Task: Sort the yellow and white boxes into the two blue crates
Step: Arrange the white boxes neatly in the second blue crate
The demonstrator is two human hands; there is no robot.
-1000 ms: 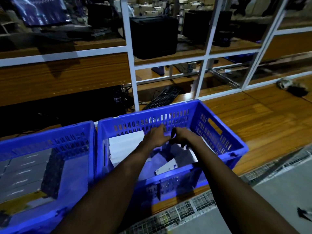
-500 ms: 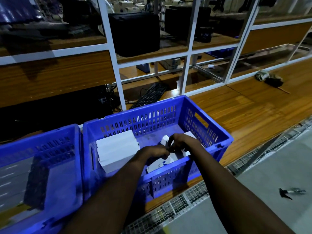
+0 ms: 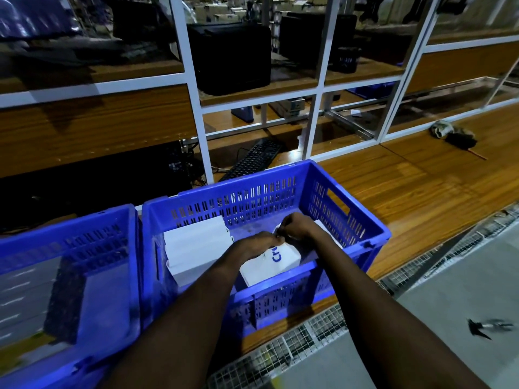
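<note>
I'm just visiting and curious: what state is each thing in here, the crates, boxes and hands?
Right crate: holds white boxes, partly filled.
Left crate: holds flat boxes in rows.
White stack: untouched, in right crate's left side.
Lettered white box: tilted, held.
Left hand: grips lettered white box.
Right hand: fingers curled at its far end.

On the bench [image 3: 407,192], the left crate [image 3: 70,228] sits at 9 o'clock of the right crate [image 3: 238,200], which holds a box stack [image 3: 196,245] (lettered box [image 3: 269,265] at its 3 o'clock); a keyboard [image 3: 252,160] lies behind at 12 o'clock.
</note>
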